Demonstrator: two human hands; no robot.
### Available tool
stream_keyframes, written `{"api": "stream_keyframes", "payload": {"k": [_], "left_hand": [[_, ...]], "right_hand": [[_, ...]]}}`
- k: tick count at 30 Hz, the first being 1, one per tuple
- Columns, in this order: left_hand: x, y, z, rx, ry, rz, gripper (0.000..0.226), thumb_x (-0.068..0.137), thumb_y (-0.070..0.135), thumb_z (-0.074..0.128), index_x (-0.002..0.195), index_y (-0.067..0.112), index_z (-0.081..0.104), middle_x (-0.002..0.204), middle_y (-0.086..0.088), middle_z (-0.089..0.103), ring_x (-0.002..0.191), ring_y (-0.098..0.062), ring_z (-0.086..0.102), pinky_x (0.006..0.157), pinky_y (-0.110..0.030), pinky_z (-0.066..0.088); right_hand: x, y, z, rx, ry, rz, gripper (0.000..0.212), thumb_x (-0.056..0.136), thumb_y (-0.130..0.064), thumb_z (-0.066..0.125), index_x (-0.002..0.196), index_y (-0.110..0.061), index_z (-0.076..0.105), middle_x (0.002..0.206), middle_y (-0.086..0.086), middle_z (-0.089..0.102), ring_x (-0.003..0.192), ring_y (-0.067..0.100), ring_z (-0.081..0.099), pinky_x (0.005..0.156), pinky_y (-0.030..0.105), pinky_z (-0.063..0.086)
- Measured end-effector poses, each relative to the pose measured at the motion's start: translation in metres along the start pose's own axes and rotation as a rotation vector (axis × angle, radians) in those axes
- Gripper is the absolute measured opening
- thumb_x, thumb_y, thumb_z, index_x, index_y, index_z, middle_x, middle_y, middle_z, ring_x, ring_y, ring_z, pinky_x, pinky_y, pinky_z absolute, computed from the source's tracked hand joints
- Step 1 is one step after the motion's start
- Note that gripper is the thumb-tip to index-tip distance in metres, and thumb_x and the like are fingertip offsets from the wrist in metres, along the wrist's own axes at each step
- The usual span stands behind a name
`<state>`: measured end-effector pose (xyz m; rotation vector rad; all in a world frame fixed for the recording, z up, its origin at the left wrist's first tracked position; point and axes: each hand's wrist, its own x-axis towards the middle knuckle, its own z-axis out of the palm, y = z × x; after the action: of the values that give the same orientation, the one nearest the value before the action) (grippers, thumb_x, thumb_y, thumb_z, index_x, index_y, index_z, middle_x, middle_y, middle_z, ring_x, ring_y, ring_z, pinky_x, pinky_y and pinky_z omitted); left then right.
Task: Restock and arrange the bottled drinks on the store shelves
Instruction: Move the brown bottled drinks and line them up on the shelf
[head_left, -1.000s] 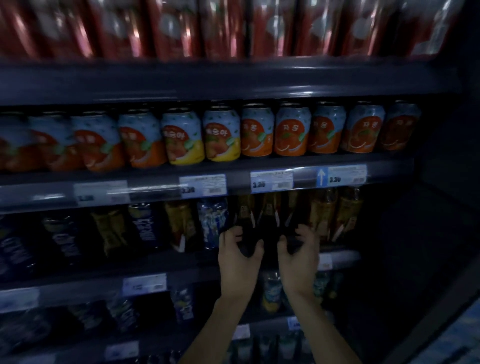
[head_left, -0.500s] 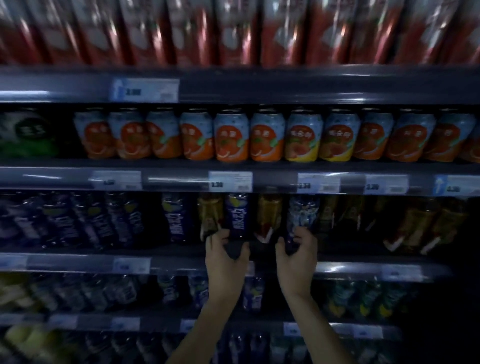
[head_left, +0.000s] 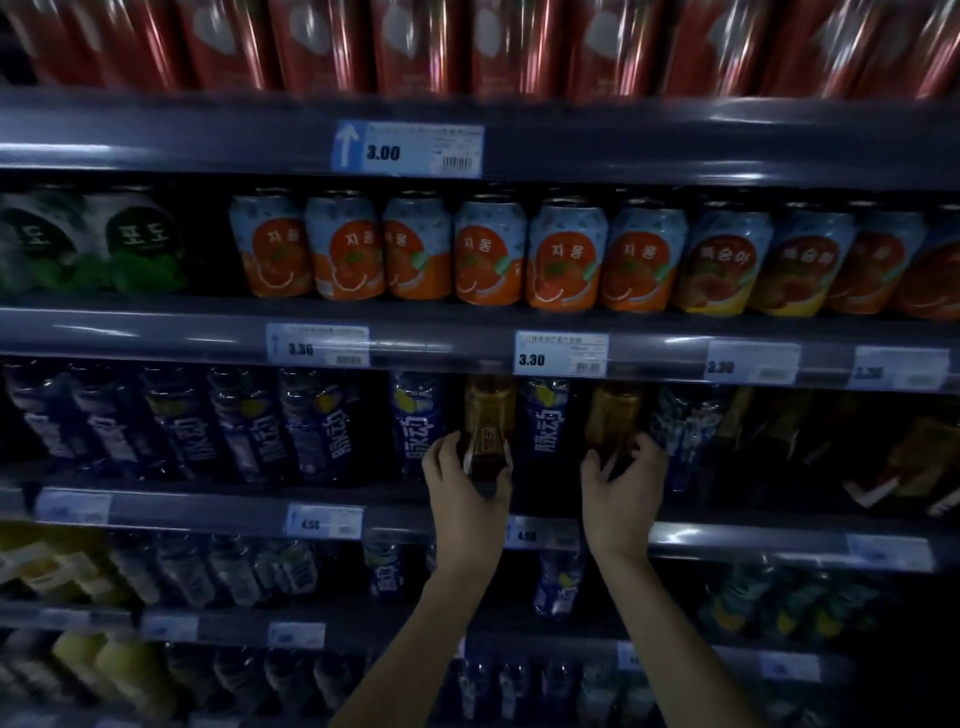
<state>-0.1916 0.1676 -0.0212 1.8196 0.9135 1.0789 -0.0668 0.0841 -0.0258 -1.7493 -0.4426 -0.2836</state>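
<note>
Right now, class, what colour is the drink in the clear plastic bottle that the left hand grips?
Amber-brown, darker toward the base of the clear plastic bottle; head view.

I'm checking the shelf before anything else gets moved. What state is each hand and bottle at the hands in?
left hand: closed around the base of the left amber bottle
left amber bottle: upright on the shelf, gripped
right hand: fingers curled on the right amber bottle's base
right amber bottle: upright, held
blue bottle: upright between the two amber bottles, untouched
orange cans: upright in a row, one shelf up
</note>
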Motion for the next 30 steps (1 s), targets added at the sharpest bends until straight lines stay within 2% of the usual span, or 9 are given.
{"api": "stream_keyframes", "payload": {"k": [4, 7, 10, 11, 16, 20, 22, 26, 30], "left_hand": [[0.007, -0.003, 0.012, 0.007, -0.028, -0.045, 0.070, 0.086, 0.021, 0.068, 0.144, 0.016, 0.029, 0.149, 0.000, 0.026, 0.129, -0.014, 0.037, 0.098, -0.017, 0.032], [0.011, -0.007, 0.021, 0.029, -0.027, -0.050, 0.071, 0.087, 0.020, 0.068, 0.145, 0.013, 0.028, 0.148, -0.003, 0.028, 0.129, -0.017, 0.038, 0.096, -0.016, 0.031], [0.015, -0.008, 0.029, 0.043, 0.011, -0.059, 0.068, 0.087, 0.021, 0.068, 0.143, 0.012, 0.030, 0.140, -0.002, 0.035, 0.121, -0.013, 0.043, 0.090, -0.010, 0.030], [0.017, -0.008, 0.031, 0.035, 0.026, -0.064, 0.068, 0.086, 0.020, 0.068, 0.142, 0.012, 0.031, 0.138, -0.003, 0.036, 0.119, -0.013, 0.044, 0.090, -0.011, 0.031], [0.021, -0.011, 0.042, -0.089, 0.079, -0.122, 0.071, 0.084, 0.017, 0.071, 0.141, 0.017, 0.030, 0.136, -0.001, 0.039, 0.119, -0.011, 0.043, 0.097, -0.019, 0.035], [0.026, -0.014, 0.051, -0.045, 0.114, -0.126, 0.077, 0.083, 0.021, 0.071, 0.144, 0.013, 0.025, 0.134, -0.004, 0.038, 0.124, -0.018, 0.041, 0.101, -0.023, 0.034], [0.028, -0.015, 0.053, -0.045, 0.141, -0.120, 0.077, 0.081, 0.022, 0.074, 0.143, 0.011, 0.028, 0.133, -0.005, 0.038, 0.124, -0.019, 0.041, 0.104, -0.026, 0.034], [0.032, -0.017, 0.056, -0.054, 0.191, -0.131, 0.077, 0.078, 0.027, 0.077, 0.139, 0.012, 0.033, 0.128, -0.003, 0.040, 0.119, -0.016, 0.043, 0.100, -0.023, 0.034], [0.035, -0.018, 0.060, -0.071, 0.222, -0.140, 0.079, 0.074, 0.029, 0.080, 0.137, 0.014, 0.035, 0.124, -0.001, 0.041, 0.117, -0.016, 0.044, 0.101, -0.028, 0.038]], "right_hand": [[0.004, 0.002, 0.004, 0.021, -0.015, 0.035, 0.050, 0.087, -0.014, 0.066, 0.131, -0.004, 0.044, 0.120, 0.007, 0.053, 0.108, 0.021, 0.055, 0.086, 0.019, 0.040], [0.006, 0.007, 0.004, 0.018, -0.030, 0.051, 0.057, 0.087, -0.014, 0.065, 0.137, -0.009, 0.038, 0.122, 0.005, 0.055, 0.112, 0.020, 0.055, 0.087, 0.018, 0.041], [0.007, 0.013, 0.005, 0.006, -0.073, 0.088, 0.068, 0.088, -0.016, 0.065, 0.146, -0.010, 0.029, 0.136, 0.011, 0.051, 0.123, 0.025, 0.050, 0.103, 0.036, 0.043], [0.008, 0.015, 0.006, 0.004, -0.075, 0.093, 0.069, 0.088, -0.016, 0.065, 0.146, -0.009, 0.029, 0.138, 0.012, 0.050, 0.125, 0.026, 0.049, 0.105, 0.038, 0.042], [0.015, 0.018, 0.008, 0.011, -0.024, 0.107, 0.066, 0.085, -0.016, 0.069, 0.142, -0.008, 0.036, 0.133, 0.010, 0.049, 0.116, 0.018, 0.051, 0.091, 0.018, 0.037], [0.015, 0.022, 0.008, -0.026, -0.015, 0.085, 0.066, 0.083, -0.020, 0.071, 0.139, -0.006, 0.039, 0.137, 0.014, 0.042, 0.127, 0.027, 0.041, 0.105, 0.034, 0.036], [0.014, 0.023, 0.009, -0.042, -0.015, 0.056, 0.063, 0.083, -0.022, 0.071, 0.136, -0.007, 0.042, 0.139, 0.014, 0.039, 0.129, 0.028, 0.038, 0.104, 0.032, 0.034], [0.013, 0.024, 0.012, -0.005, -0.027, 0.060, 0.063, 0.080, -0.021, 0.074, 0.133, -0.007, 0.042, 0.134, 0.012, 0.041, 0.122, 0.024, 0.045, 0.097, 0.028, 0.039], [0.013, 0.024, 0.015, 0.104, -0.049, 0.134, 0.066, 0.078, -0.017, 0.076, 0.133, -0.012, 0.039, 0.122, 0.006, 0.054, 0.112, 0.020, 0.054, 0.097, 0.037, 0.048]]}}
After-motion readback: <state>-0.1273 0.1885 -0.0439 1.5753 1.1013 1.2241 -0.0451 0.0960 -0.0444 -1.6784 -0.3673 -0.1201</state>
